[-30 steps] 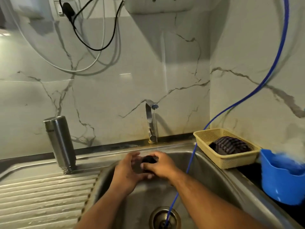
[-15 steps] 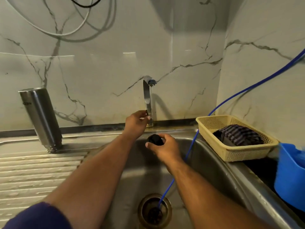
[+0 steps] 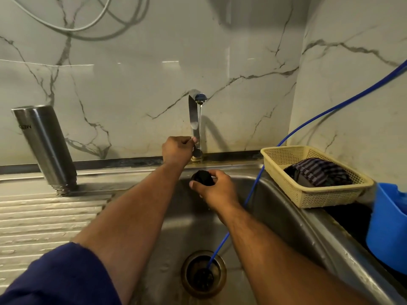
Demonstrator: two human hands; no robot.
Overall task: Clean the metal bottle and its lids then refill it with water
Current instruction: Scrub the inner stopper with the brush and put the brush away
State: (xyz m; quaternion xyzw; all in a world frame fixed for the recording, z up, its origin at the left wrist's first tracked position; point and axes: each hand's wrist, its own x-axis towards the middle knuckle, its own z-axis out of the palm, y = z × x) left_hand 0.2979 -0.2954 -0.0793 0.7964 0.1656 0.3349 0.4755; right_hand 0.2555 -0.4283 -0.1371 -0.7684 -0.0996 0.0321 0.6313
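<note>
The metal bottle stands upside down on the ribbed draining board at the left, mouth down. My right hand holds a black lid over the sink basin, just below the tap. My left hand is closed on the small lever at the base of the steel tap. A thin stream of water runs from the tap's spout towards the lid.
The steel sink has an open drain, and a blue hose runs into it from the upper right. A yellow basket with a dark striped cloth sits on the sink's right rim. A blue tub stands at the far right.
My left hand left the lid, reached up to the tap lever and gripped it. Water now runs from the spout. My right hand keeps the lid and has moved under the tap.
</note>
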